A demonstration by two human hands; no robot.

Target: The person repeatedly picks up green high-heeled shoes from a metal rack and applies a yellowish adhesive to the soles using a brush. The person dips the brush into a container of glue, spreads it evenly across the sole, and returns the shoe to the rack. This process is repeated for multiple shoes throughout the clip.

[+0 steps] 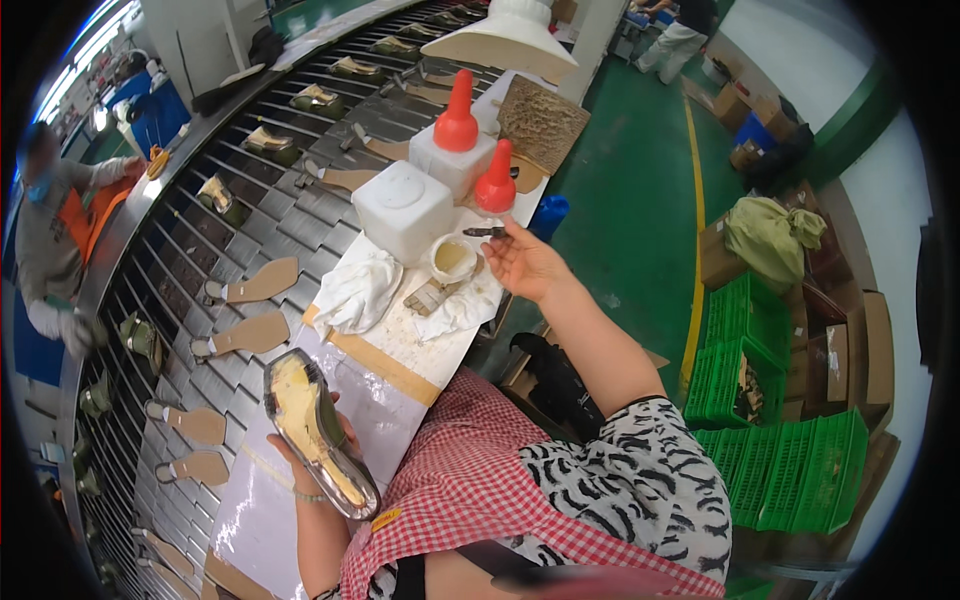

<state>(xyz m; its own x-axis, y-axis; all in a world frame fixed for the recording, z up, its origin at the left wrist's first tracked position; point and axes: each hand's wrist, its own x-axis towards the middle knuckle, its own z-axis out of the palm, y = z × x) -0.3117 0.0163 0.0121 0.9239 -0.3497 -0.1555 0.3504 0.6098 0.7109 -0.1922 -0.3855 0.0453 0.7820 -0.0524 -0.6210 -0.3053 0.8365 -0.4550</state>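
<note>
My left hand (301, 477) holds a lasted shoe (303, 405) with its underside turned up. The underside is pale yellow and shiny, with dark green upper material along its edges. Most of my left fingers are hidden beneath it. At the bench's far end my right hand (530, 264) pinches a small dark brush (484, 232). Just below and left of the brush stands an open white jar (453, 258) with yellowish contents. A crumpled white cloth (358, 290) lies left of the jar. White containers (402, 212) and red cone-tipped bottles (496, 182) stand behind.
On the left runs a slatted conveyor (225, 325) carrying tan soles (250, 333) and green lasted shoes (143, 340). A co-worker (60, 220) stands across it. Green crates (785, 475) and cardboard boxes (865, 360) stand at right. A white lamp-like hood (500, 45) hangs above the bench.
</note>
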